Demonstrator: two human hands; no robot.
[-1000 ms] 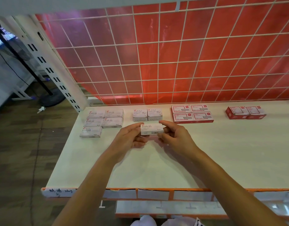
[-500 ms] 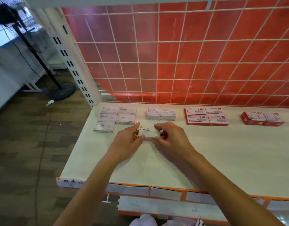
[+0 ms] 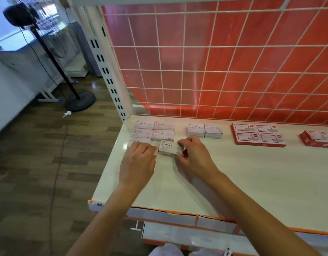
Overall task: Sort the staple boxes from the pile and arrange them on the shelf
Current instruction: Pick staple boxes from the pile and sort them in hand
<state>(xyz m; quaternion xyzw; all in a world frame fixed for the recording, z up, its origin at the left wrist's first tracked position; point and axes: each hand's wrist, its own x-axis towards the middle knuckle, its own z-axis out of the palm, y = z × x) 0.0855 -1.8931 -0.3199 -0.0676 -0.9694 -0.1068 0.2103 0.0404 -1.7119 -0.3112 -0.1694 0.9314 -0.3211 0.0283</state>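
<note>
- Both hands have carried the box (image 3: 170,147) leftward and down since the earlier frames, from mid-shelf to the front of the white group
- fan (image 3: 21,14) stands on the floor, far left
- white boxes (image 3: 153,130) marked STAPLES lie in rows at the left rear of the shelf (image 3: 252,178)
- left hand (image 3: 139,160) covers the front-left one, fingers curled together; its thumb pinches the box's left end
- box sits label up, slightly tilted, just before the right column; whether it rests on the shelf cannot be told
- right hand (image 3: 193,157) clamps its right end, fingers curled round it
- two clip boxes (image 3: 204,130) stand side by side behind that hand; four red boxes (image 3: 258,133) form a square further right; end boxes (image 3: 316,138), also red, are cut off by the edge
</note>
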